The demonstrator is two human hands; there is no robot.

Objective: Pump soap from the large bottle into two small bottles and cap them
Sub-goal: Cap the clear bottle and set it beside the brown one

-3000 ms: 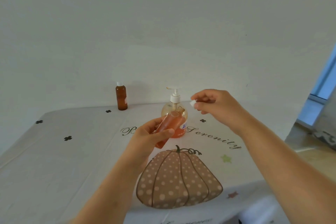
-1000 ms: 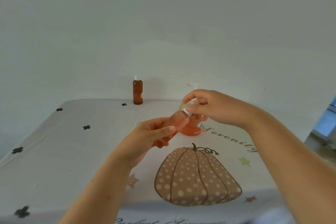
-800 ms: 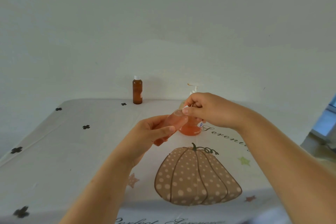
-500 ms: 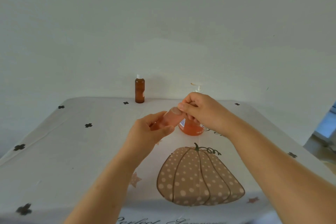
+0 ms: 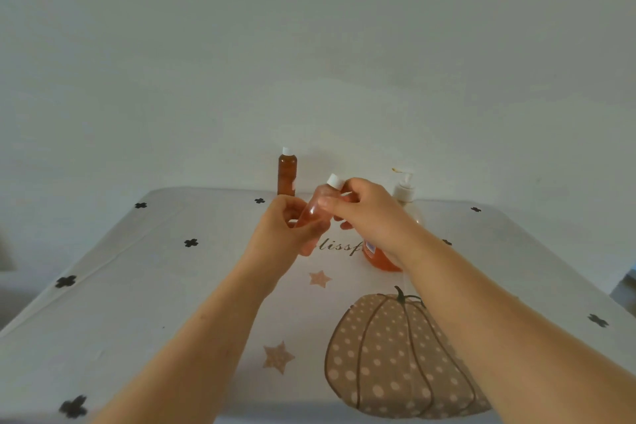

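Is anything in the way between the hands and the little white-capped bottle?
No, nothing visible is. The left hand holds the small bottle by its body, and the right hand pinches its white cap. The large pump bottle stands behind the right hand, not between.

A small clear bottle of orange soap, white cap on, tilts above the surface in the left hand. A capped amber bottle stands upright at the far edge. The large pump bottle stands to the right.
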